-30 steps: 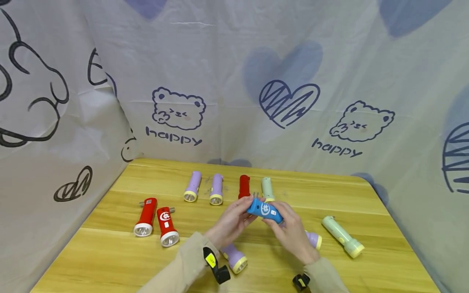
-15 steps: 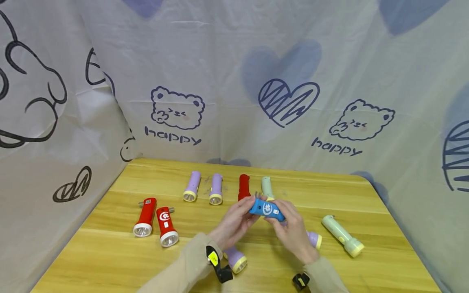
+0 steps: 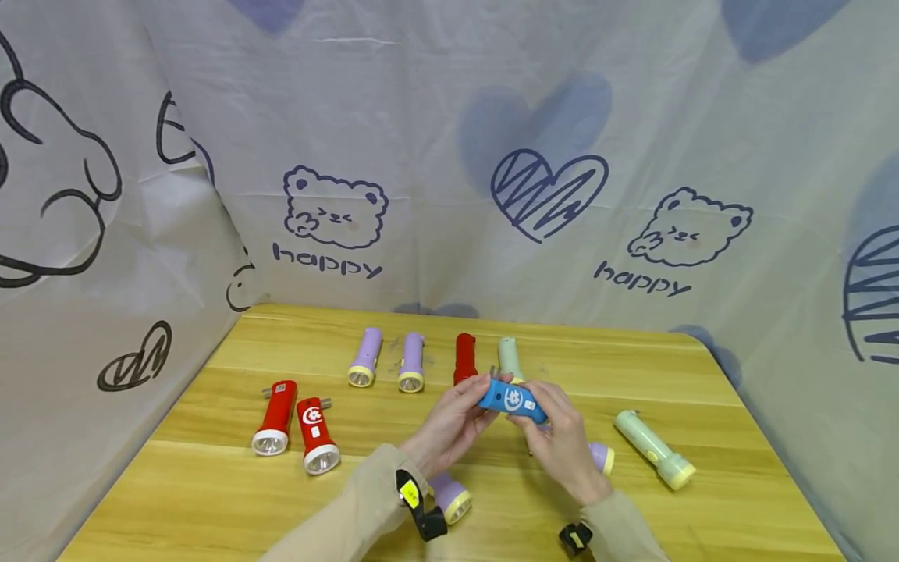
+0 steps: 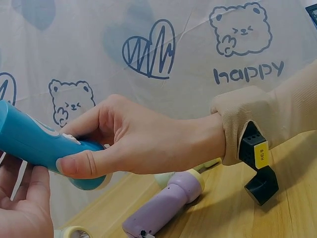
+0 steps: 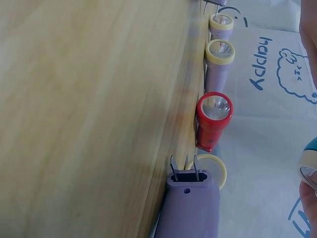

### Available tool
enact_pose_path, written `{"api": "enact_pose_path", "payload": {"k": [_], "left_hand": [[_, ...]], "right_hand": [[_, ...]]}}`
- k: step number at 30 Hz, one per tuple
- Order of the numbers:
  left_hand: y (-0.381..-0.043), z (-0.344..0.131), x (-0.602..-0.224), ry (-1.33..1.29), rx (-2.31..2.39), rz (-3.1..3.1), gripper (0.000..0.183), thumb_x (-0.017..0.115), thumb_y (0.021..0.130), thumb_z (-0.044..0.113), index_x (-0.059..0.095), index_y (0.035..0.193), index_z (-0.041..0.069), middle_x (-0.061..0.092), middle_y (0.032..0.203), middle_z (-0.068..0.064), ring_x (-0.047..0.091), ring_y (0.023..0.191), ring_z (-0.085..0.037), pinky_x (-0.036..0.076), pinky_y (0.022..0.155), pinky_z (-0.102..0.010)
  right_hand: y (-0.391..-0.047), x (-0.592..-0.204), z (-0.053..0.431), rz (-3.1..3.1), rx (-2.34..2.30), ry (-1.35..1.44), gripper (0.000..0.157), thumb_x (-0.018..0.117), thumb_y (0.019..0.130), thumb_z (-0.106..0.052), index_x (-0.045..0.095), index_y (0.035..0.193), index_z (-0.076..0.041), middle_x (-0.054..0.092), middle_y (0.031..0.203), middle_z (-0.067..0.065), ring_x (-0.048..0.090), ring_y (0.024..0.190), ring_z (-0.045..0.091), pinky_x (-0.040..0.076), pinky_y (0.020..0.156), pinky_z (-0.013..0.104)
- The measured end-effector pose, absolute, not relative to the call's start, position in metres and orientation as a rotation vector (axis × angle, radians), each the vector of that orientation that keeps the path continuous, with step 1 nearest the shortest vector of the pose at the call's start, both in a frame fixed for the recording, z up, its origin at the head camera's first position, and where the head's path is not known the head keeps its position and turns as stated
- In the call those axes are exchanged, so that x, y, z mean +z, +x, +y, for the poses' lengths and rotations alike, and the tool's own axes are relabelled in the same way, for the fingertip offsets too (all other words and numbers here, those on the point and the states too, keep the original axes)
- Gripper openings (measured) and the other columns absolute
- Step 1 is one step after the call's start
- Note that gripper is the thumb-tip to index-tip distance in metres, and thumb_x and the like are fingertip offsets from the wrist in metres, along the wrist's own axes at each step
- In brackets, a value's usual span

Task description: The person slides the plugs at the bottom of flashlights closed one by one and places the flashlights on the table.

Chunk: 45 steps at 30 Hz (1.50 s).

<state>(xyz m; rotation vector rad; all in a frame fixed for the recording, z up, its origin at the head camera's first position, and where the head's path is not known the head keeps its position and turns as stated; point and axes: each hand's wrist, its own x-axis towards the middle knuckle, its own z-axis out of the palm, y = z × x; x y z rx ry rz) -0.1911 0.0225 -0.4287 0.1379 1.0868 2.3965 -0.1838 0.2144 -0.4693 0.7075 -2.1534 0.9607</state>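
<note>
A blue flashlight (image 3: 514, 400) with a white emblem and a small white switch is held above the table, lying roughly crosswise. Metal plug prongs stick up at its left end. My left hand (image 3: 449, 432) grips that end between thumb and fingers. Around the other end curls my right hand (image 3: 562, 443), its thumb along the near side and its fingers hiding the head in the head view. The left wrist view shows the right thumb pressed along the blue barrel (image 4: 37, 141), with left fingers (image 4: 37, 191) beneath. At the right wrist view's edge, the flashlight's pale rim (image 5: 309, 161) shows.
Below the hands lie purple flashlights (image 3: 451, 498), partly hidden. Two red flashlights (image 3: 319, 437) lie at left, a pale green flashlight (image 3: 653, 449) at right. Along the back stand purple flashlights (image 3: 412, 361), a red flashlight (image 3: 465, 357) and another green one (image 3: 509, 357), before a printed curtain (image 3: 421, 101).
Both hands and the blue flashlight shifted slightly right at first, then stayed nearly still. The head view has drifted a little. The grip looks the same.
</note>
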Motion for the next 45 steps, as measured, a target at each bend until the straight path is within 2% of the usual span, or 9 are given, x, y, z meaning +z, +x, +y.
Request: {"api": "enact_pose_path", "payload": {"k": [6, 21, 28, 32, 35, 39, 45], "left_hand": [[-0.1909, 0.0229, -0.4301, 0.144, 2.408, 1.059, 0.017, 0.054, 0.105, 0.023, 0.068, 0.112, 0.016, 0.071, 0.12, 0.006, 0.063, 0.117, -0.008, 0.054, 0.098, -0.017], [-0.1884, 0.0235, -0.4313, 0.131, 2.431, 1.003, 0.024, 0.052, 0.106, 0.02, 0.063, 0.125, 0.011, 0.068, 0.125, 0.004, 0.059, 0.123, -0.011, 0.052, 0.104, -0.02], [-0.1892, 0.024, -0.4311, 0.134, 2.447, 0.933, 0.019, 0.052, 0.106, 0.018, 0.066, 0.117, 0.013, 0.067, 0.126, 0.002, 0.059, 0.123, -0.012, 0.051, 0.106, -0.021], [-0.1891, 0.0233, -0.4312, 0.163, 2.45, 0.907, 0.022, 0.054, 0.105, 0.018, 0.066, 0.122, 0.011, 0.066, 0.127, 0.003, 0.058, 0.124, -0.011, 0.051, 0.106, -0.021], [-0.1889, 0.0221, -0.4303, 0.179, 2.447, 0.895, 0.032, 0.053, 0.105, 0.018, 0.059, 0.135, 0.007, 0.064, 0.13, 0.002, 0.057, 0.126, -0.01, 0.049, 0.108, -0.021], [-0.1884, 0.0198, -0.4279, 0.182, 2.431, 0.886, 0.047, 0.05, 0.107, 0.018, 0.041, 0.15, 0.002, 0.058, 0.141, -0.001, 0.051, 0.135, -0.012, 0.044, 0.113, -0.021], [-0.1875, 0.0172, -0.4255, 0.212, 2.411, 0.86, 0.052, 0.043, 0.109, 0.015, 0.028, 0.157, 0.001, 0.036, 0.162, -0.011, 0.027, 0.155, -0.023, 0.038, 0.118, -0.023]], "right_hand": [[-0.1838, -0.4701, 0.2143, -2.136, 0.958, 0.708, 0.045, 0.082, 0.077, -0.001, 0.067, 0.119, 0.003, 0.07, 0.115, 0.017, 0.065, 0.104, 0.03, 0.047, 0.098, 0.007], [-0.1838, -0.4722, 0.2132, -2.129, 0.948, 0.683, 0.044, 0.083, 0.076, -0.003, 0.069, 0.118, 0.003, 0.071, 0.113, 0.018, 0.067, 0.104, 0.031, 0.048, 0.098, 0.008], [-0.1829, -0.4727, 0.212, -2.131, 0.95, 0.655, 0.044, 0.084, 0.075, -0.003, 0.069, 0.117, 0.001, 0.071, 0.114, 0.017, 0.068, 0.104, 0.031, 0.051, 0.097, 0.01], [-0.1825, -0.4733, 0.211, -2.135, 0.963, 0.635, 0.044, 0.084, 0.075, -0.002, 0.069, 0.116, 0.0, 0.071, 0.114, 0.017, 0.067, 0.104, 0.03, 0.051, 0.095, 0.01], [-0.1825, -0.474, 0.2095, -2.131, 0.981, 0.622, 0.043, 0.084, 0.076, -0.001, 0.07, 0.116, -0.001, 0.071, 0.113, 0.016, 0.067, 0.103, 0.029, 0.051, 0.094, 0.009], [-0.1832, -0.4754, 0.2073, -2.109, 0.984, 0.607, 0.042, 0.084, 0.075, 0.001, 0.07, 0.115, -0.001, 0.072, 0.111, 0.016, 0.068, 0.1, 0.028, 0.052, 0.089, 0.009], [-0.1823, -0.476, 0.2046, -2.107, 0.995, 0.586, 0.042, 0.085, 0.074, 0.002, 0.07, 0.114, -0.001, 0.072, 0.111, 0.016, 0.068, 0.098, 0.027, 0.052, 0.086, 0.009]]}}
